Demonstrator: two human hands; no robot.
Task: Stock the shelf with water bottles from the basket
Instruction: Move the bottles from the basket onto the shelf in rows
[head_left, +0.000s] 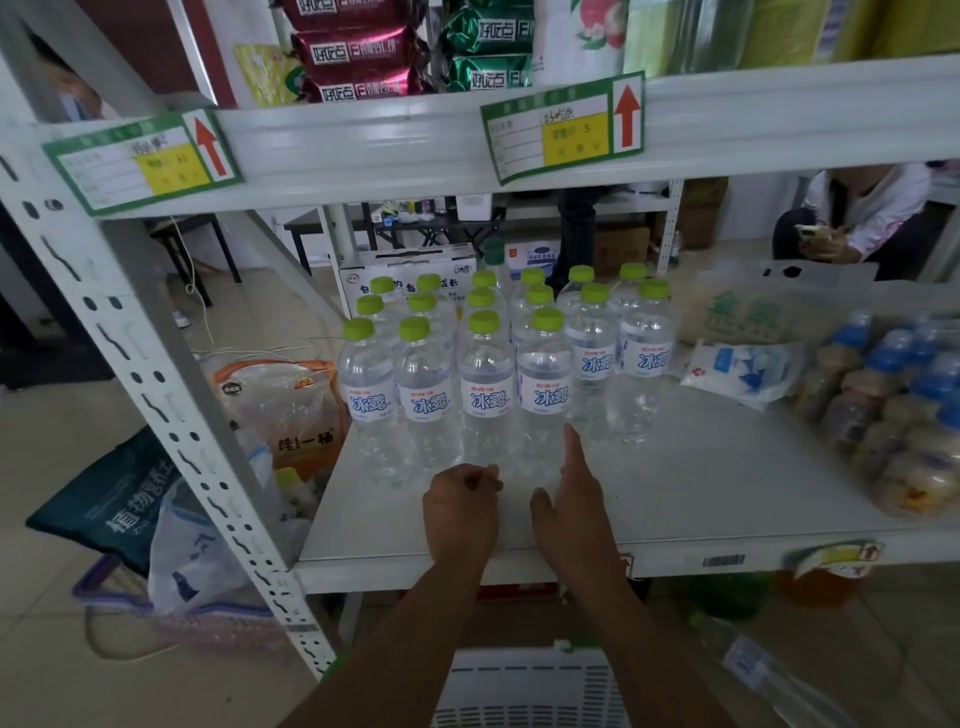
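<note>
L hand (460, 506): bare, back of it twd cam, knuckles show as small bumps; low middle of frame.
R hand (569, 514): bare, back of it twd cam, thumb + one long finger plain to see.
L arm (395, 639): bare forearm, skin all the way dwn to bottom edge of frame.
R arm (644, 644): bare forearm too, runs to bottom edge, right of the L one.
Clothes: can't tell, arms leave the pic first.
</note>
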